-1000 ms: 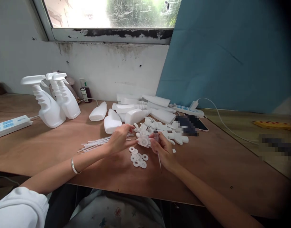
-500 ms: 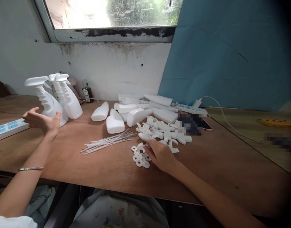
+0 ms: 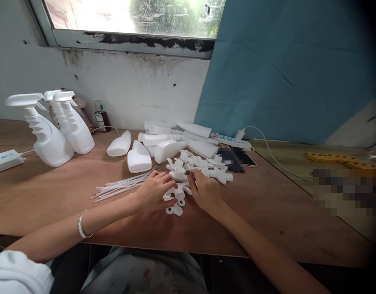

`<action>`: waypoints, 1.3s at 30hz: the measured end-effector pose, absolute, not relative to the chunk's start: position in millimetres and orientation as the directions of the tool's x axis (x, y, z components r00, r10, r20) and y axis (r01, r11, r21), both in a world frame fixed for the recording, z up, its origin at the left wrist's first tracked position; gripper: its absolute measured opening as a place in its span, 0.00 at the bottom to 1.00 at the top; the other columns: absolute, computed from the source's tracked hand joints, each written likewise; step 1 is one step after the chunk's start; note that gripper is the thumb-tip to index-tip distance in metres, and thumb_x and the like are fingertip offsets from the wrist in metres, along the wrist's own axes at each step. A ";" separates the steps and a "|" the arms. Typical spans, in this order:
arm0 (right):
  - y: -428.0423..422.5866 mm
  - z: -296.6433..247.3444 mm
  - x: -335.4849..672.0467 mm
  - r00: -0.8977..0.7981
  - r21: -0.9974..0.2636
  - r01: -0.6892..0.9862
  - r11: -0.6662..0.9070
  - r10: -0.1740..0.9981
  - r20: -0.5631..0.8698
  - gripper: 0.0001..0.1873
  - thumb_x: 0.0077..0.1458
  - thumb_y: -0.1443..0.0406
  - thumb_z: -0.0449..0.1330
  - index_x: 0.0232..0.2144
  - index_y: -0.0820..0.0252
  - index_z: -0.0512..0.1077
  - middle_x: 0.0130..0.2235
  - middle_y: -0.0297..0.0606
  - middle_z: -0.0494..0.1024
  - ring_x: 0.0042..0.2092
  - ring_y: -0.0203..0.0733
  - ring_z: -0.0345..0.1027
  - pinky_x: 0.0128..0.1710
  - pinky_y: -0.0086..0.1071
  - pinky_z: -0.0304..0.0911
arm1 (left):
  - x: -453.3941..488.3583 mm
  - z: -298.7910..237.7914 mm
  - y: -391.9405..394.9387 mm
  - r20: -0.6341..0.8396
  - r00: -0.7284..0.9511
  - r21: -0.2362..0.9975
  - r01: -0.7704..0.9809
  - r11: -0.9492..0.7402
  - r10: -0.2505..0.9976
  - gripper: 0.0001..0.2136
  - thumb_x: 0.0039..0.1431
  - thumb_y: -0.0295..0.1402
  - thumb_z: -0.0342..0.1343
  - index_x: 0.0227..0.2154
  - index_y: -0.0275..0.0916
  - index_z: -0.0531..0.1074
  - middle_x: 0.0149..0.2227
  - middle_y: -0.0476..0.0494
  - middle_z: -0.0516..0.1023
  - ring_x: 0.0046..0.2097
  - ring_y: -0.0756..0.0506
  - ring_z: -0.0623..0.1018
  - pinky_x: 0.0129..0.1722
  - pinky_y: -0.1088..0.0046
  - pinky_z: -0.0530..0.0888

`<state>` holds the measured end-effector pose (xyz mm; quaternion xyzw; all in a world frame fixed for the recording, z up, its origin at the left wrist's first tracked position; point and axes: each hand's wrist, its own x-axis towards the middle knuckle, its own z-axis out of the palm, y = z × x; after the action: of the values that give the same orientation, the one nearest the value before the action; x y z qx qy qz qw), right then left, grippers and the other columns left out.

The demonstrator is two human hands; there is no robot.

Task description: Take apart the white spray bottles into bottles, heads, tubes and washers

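My left hand (image 3: 154, 191) lies on the wooden table (image 3: 83, 204) with its fingers curled around a white spray head (image 3: 179, 190). My right hand (image 3: 204, 191) faces it from the right, fingers bent and pinched at the edge of the same piece; what it grips is hidden. Several white rings (image 3: 174, 210) lie just below the two hands. A bundle of thin white tubes (image 3: 120, 185) lies left of my left hand. The pile of loose spray heads (image 3: 197, 165) sits right behind my fingers.
Empty white bottles (image 3: 139, 157) lie behind the pile. Three assembled spray bottles (image 3: 50, 141) stand at the far left beside a power strip (image 3: 4, 159). Against the wall stands a small brown bottle (image 3: 100, 118). A phone (image 3: 238, 157) and a second power strip (image 3: 231, 141) lie to the right.
My left hand has come back from the spray bottles at the left to the parts in the middle. My right hand has lifted off the rings and curled at the spray head.
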<state>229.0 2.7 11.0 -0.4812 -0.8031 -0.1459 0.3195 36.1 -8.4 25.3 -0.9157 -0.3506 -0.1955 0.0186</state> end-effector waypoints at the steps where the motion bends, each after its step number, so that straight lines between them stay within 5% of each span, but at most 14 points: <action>1: 4.4 10.6 230.0 -0.333 -0.061 0.872 0.485 0.682 0.651 0.12 0.60 0.65 0.43 0.34 0.62 0.65 0.29 0.38 0.75 0.28 0.39 0.68 0.24 0.28 0.47 | 43.4 22.0 -3.3 0.344 0.689 0.106 0.646 -0.756 0.637 0.13 0.52 0.42 0.52 0.37 0.39 0.69 0.38 0.44 0.73 0.40 0.43 0.72 0.40 0.66 0.63; 14: 9.2 14.7 238.5 -0.311 -0.103 0.871 0.480 0.702 0.640 0.10 0.58 0.66 0.45 0.35 0.62 0.66 0.31 0.38 0.76 0.30 0.39 0.69 0.25 0.29 0.47 | 48.6 30.9 56.4 0.300 0.579 0.403 0.644 -0.651 0.758 0.06 0.50 0.27 0.51 0.26 0.38 0.73 0.27 0.47 0.76 0.29 0.48 0.74 0.28 0.76 0.67; 26: 9.8 5.0 232.5 -0.477 -0.039 0.830 0.556 0.744 0.468 0.10 0.56 0.60 0.52 0.34 0.60 0.67 0.32 0.36 0.76 0.28 0.37 0.68 0.23 0.28 0.46 | 60.0 26.1 70.3 0.246 0.438 0.685 0.552 -0.475 0.864 0.03 0.50 0.30 0.53 0.28 0.36 0.68 0.27 0.47 0.75 0.22 0.51 0.74 0.20 0.78 0.68; 34: 4.8 3.5 228.0 -0.558 -0.022 0.786 0.617 0.725 0.405 0.14 0.53 0.68 0.51 0.43 0.62 0.62 0.34 0.39 0.75 0.32 0.41 0.69 0.27 0.29 0.54 | 50.9 26.6 64.0 0.201 0.405 0.782 0.483 -0.395 0.892 0.04 0.52 0.32 0.52 0.29 0.36 0.67 0.26 0.47 0.75 0.23 0.50 0.76 0.20 0.79 0.70; 39: 1.9 3.4 225.9 -0.609 0.034 0.745 0.666 0.659 0.441 0.11 0.50 0.72 0.49 0.38 0.65 0.63 0.32 0.40 0.73 0.33 0.42 0.67 0.27 0.30 0.56 | 44.3 30.8 56.2 0.213 0.375 0.817 0.438 -0.375 0.902 0.07 0.52 0.34 0.52 0.32 0.37 0.67 0.31 0.46 0.75 0.26 0.51 0.76 0.23 0.77 0.72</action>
<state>225.9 1.9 3.4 -0.3942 -0.8905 -0.1074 0.1999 44.3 56.2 30.8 -0.7559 -0.4431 -0.3406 -0.3410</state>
